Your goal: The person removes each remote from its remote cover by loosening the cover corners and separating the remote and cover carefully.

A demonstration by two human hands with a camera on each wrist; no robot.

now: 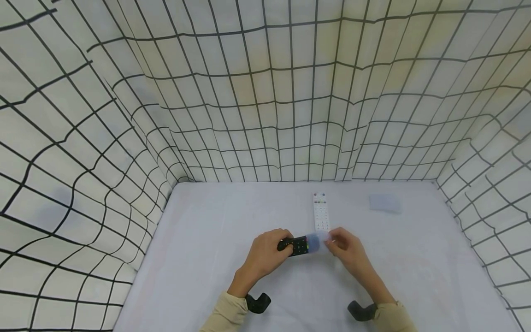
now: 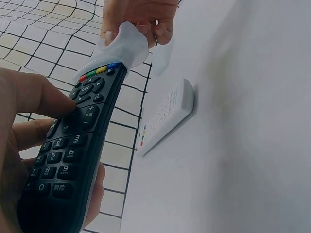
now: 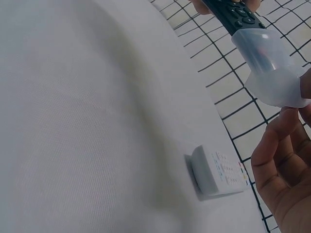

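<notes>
My left hand (image 1: 267, 251) grips a black remote control (image 2: 68, 150) by its number-key end, thumb across its face. A translucent silicone sleeve (image 3: 269, 63) covers the remote's far end, its rim lying near the red, green, yellow and blue keys. My right hand (image 1: 350, 251) pinches the loose, crumpled end of the sleeve between thumb and fingers. Both hands hold the remote and sleeve above the white table. A white remote control (image 1: 321, 212) lies just behind them, keys facing up.
A flat, pale translucent piece (image 1: 386, 203) lies at the back right of the white-covered table (image 1: 232, 203). White walls with a black grid (image 1: 290, 101) enclose the back and sides. A dark wrist mount (image 1: 258, 303) sticks out from the left sleeve, another (image 1: 361, 311) from the right.
</notes>
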